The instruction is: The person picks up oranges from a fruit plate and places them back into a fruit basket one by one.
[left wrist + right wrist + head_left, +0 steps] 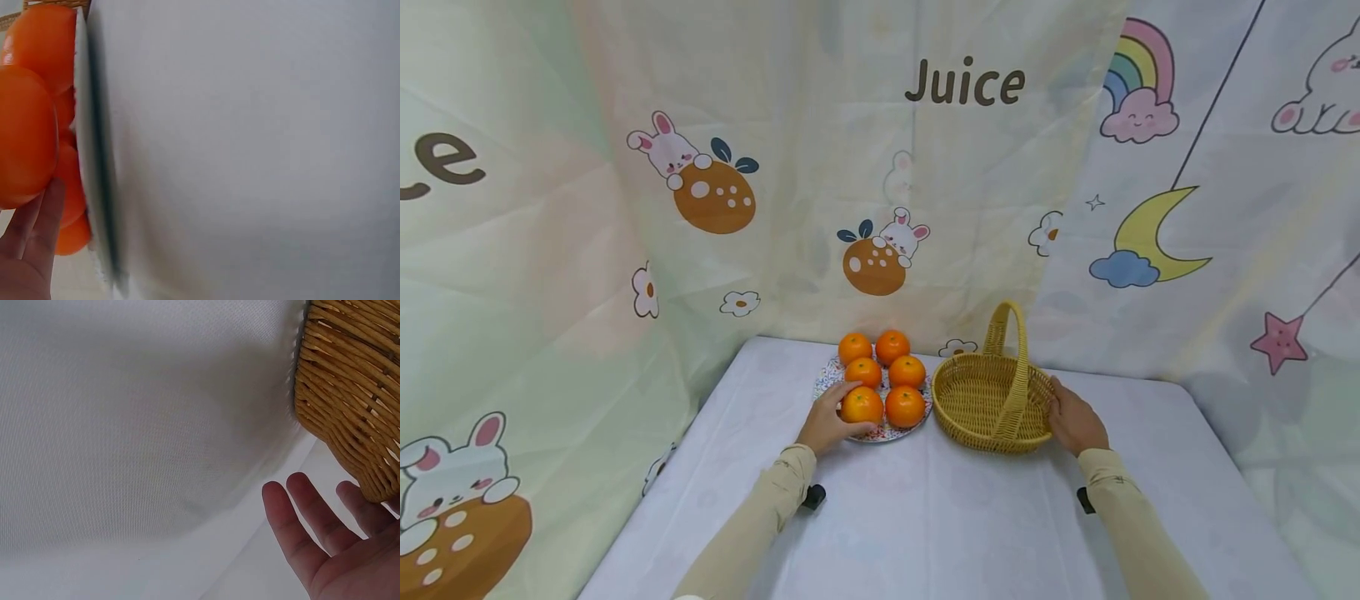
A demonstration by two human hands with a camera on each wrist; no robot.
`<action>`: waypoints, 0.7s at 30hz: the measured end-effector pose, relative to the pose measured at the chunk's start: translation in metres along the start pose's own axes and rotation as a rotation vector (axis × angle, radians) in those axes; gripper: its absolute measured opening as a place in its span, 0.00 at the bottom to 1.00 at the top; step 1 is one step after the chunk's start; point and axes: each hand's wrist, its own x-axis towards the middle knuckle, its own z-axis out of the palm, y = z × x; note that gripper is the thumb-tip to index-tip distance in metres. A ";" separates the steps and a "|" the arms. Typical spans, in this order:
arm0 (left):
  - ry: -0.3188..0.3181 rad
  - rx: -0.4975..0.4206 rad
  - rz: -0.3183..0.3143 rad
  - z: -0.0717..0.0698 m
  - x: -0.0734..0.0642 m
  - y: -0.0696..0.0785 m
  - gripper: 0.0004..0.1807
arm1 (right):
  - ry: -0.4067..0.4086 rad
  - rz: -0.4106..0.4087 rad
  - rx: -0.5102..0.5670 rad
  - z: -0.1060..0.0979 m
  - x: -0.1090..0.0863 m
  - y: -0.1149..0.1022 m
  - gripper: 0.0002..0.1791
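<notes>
My left hand [829, 421] grips the front-left orange [862, 406] of a group on a speckled plate [898, 432], thumb on its near side and fingers round its far left. In the left wrist view, the fingers [47, 228] lie against that orange [24, 137], with more fruit behind it. A yellow wicker basket [973, 400] with an upright arched handle stands just right of the plate. My right hand [1077, 419] touches the basket's right rim. The right wrist view shows its fingers [294, 534] spread and nearly straight beside the woven wall [350, 381]; its thumb is hidden there.
A white cloth covers the table [940, 517]. Behind and at both sides hang printed curtains [805, 275], close to the table's back edge. Small black devices [813, 497] sit at both wrists.
</notes>
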 end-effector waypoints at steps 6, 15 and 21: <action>-0.008 -0.011 -0.017 -0.006 0.011 0.016 0.44 | 0.001 -0.004 0.001 -0.001 -0.001 -0.002 0.28; -0.047 -0.015 0.086 0.001 0.043 0.054 0.42 | 0.012 -0.011 0.002 -0.001 -0.002 -0.002 0.27; -0.107 -0.010 0.119 0.021 0.061 0.081 0.44 | 0.020 -0.009 0.018 0.001 -0.002 0.001 0.28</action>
